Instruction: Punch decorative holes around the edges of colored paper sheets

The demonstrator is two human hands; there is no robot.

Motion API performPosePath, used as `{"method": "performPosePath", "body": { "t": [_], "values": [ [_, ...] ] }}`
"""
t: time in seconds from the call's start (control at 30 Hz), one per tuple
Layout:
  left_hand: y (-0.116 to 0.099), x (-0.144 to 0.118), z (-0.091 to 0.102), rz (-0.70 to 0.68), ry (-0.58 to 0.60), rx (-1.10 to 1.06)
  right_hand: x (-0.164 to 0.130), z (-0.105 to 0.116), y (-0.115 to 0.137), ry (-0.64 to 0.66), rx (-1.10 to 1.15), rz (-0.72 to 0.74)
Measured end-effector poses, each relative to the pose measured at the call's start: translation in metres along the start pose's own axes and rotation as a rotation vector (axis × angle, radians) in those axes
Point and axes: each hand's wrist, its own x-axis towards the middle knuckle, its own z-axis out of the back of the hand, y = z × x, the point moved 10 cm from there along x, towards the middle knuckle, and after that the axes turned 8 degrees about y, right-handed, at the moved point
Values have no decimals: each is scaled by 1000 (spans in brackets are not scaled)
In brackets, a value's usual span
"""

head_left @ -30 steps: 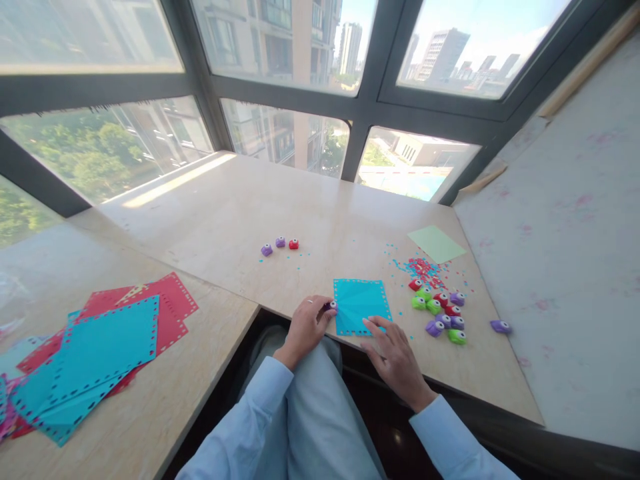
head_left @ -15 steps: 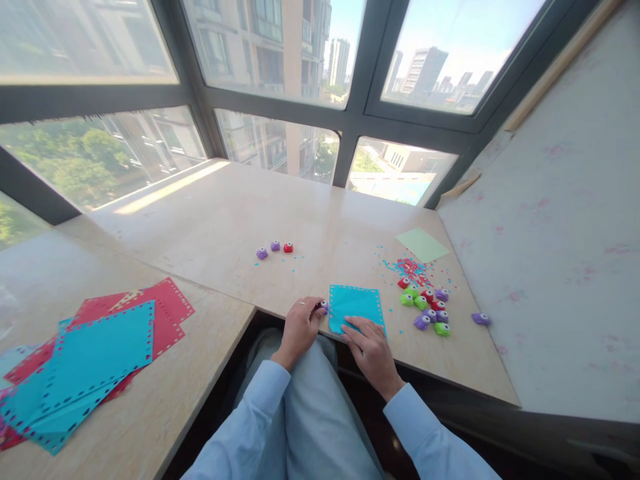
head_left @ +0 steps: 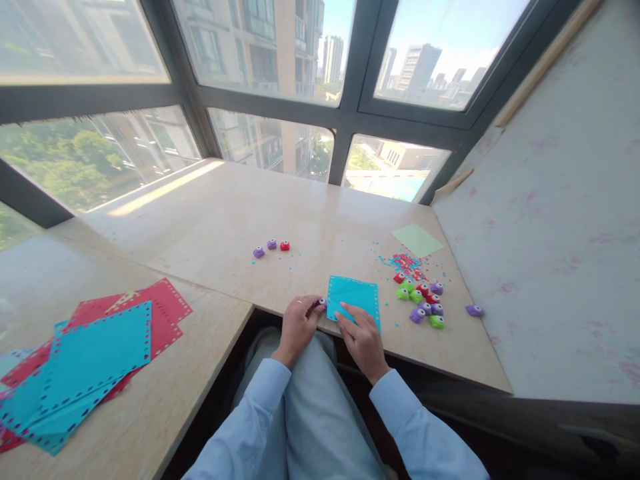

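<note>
A teal paper square [head_left: 356, 294] with punched holes along its edges lies at the near edge of the stone counter [head_left: 260, 220]. My left hand [head_left: 299, 325] grips a small purple hole punch [head_left: 320, 304] at the sheet's left edge. My right hand [head_left: 361, 335] lies flat on the sheet's near left part, pressing it down. Both sleeves are light blue.
A cluster of small red, green and purple punches [head_left: 423, 301] sits right of the sheet, with confetti [head_left: 406, 262] behind. One purple punch [head_left: 475, 310] lies apart. A pale green sheet [head_left: 417, 239], three punches [head_left: 271, 247] mid-counter, and a stack of punched teal and red sheets [head_left: 95, 353] at left.
My right hand slid left across the teal sheet toward the left hand. The camera view shifted slightly; the left hand stays at the sheet's left edge with the punch.
</note>
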Motion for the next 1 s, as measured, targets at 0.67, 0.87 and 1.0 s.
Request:
{"method": "performPosePath", "body": {
  "t": [0.67, 0.87, 1.0],
  "values": [
    [-4, 1, 2, -8, 12, 23, 0, 2, 10, -5, -64, 47],
    [-6, 1, 2, -26, 8, 22, 4, 4, 11, -18, -51, 34],
    [-7, 2, 3, -29, 8, 26, 6, 7, 12, -42, -70, 33]
  ]
}}
